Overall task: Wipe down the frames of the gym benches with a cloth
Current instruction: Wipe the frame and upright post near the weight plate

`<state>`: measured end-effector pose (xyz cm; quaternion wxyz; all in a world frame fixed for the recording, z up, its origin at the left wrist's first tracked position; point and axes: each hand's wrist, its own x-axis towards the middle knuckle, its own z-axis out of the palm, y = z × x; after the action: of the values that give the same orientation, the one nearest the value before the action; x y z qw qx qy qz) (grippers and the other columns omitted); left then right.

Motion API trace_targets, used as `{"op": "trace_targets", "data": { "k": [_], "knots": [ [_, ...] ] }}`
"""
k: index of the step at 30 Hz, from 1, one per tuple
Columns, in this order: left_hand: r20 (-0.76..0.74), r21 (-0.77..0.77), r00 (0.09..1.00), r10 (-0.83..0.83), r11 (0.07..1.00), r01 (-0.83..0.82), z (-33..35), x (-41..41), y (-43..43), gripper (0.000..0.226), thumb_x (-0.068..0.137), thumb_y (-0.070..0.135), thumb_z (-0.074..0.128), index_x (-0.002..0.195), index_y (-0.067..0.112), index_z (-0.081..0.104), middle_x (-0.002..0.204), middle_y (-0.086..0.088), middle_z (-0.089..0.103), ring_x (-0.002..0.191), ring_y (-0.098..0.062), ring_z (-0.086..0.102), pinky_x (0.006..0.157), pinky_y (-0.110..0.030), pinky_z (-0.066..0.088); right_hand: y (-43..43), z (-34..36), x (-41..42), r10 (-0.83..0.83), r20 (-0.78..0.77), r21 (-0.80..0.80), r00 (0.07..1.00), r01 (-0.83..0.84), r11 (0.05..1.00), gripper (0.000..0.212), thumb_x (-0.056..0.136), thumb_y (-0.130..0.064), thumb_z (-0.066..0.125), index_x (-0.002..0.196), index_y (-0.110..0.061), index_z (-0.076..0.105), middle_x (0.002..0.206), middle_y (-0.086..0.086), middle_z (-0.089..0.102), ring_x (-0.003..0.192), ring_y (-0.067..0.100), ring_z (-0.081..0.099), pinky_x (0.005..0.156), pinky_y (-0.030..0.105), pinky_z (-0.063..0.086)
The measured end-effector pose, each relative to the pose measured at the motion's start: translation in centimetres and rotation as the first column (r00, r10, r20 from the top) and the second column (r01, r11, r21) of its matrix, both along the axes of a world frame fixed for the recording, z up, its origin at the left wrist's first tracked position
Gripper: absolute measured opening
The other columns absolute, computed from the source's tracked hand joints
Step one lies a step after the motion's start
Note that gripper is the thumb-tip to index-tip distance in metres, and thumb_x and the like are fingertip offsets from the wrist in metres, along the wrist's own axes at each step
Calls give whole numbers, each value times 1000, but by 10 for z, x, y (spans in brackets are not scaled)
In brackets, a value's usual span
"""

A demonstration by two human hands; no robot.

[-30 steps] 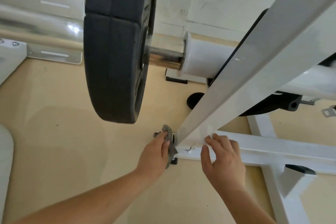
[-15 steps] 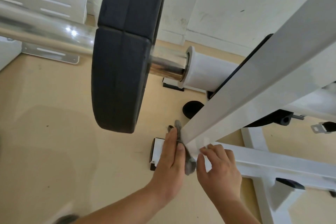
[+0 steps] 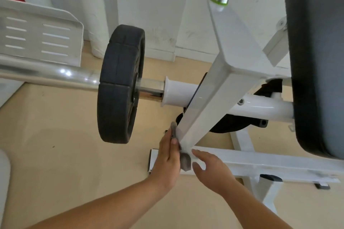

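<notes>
Wiping hand: left hand [image 3: 167, 156], fingers nearly straight, presses the grey cloth [image 3: 185, 162] against the left face of the white post [image 3: 204, 106], low down.
Bracing hand: right hand [image 3: 210, 171], fingers loosely apart, tips at the post's foot, holding nothing.
Post axis: from the base bar [image 3: 270, 163], slanting up and away.
Next stroke: probably upward along it, ahead of the left hand.

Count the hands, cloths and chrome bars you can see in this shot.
Hands: 2 (left hand, right hand)
Cloths: 1 (cloth)
Chrome bars: 1 (chrome bar)
Total: 4
</notes>
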<state>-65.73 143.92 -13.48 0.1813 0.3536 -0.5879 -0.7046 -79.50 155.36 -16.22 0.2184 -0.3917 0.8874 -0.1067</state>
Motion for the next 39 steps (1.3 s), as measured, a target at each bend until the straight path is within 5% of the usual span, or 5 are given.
{"op": "trace_targets", "data": {
  "k": [3, 7, 11, 27, 39],
  "knots": [
    [90, 75, 996, -23, 997, 16, 20, -1, 2, 52, 99, 68, 18, 151, 66, 10, 161, -6, 34, 147, -38, 34, 115, -57, 39, 3, 47, 12, -104, 87, -73, 991, 111, 991, 47, 98, -52, 50, 143, -40, 53, 141, -24, 55, 130, 2, 53, 109, 31, 45],
    [5, -7, 999, 46, 999, -46, 81, -3, 14, 50, 103, 62, 21, 153, 60, 15, 160, 16, 29, 148, -14, 31, 122, -52, 30, 18, 122, 40, -109, 6, -362, 994, 104, 926, 17, 95, -47, 54, 89, -44, 70, 92, -31, 70, 91, -7, 65, 75, 27, 54],
    [32, -47, 996, 83, 996, -82, 107, -10, 14, 31, 108, 48, 21, 133, 49, 41, 133, 10, 47, 126, -10, 48, 109, -31, 41, 13, 178, 36, -213, -258, -735, 942, -48, 676, 21, 97, -16, 56, 109, -25, 70, 101, -18, 66, 100, 7, 60, 79, 27, 51],
    [-46, -140, 957, 288, 946, -292, 151, -13, 44, 50, 110, 36, 26, 160, 34, 19, 159, 5, 24, 134, -7, 33, 111, -25, 28, 1, 183, -14, 107, -317, -265, 942, -197, 944, 65, 101, -17, 44, 161, -31, 24, 169, -14, 10, 157, 10, 1, 128, 34, 15],
    [-235, -430, 960, 153, 869, -243, 160, -5, 37, 58, 104, 55, 27, 160, 42, 13, 154, 28, 22, 143, 8, 27, 118, -29, 36, -7, 191, -21, -11, -233, -377, 973, -79, 923, 49, 101, -45, 35, 148, -40, 48, 152, -22, 44, 140, 7, 34, 117, 34, 33]
  ]
}}
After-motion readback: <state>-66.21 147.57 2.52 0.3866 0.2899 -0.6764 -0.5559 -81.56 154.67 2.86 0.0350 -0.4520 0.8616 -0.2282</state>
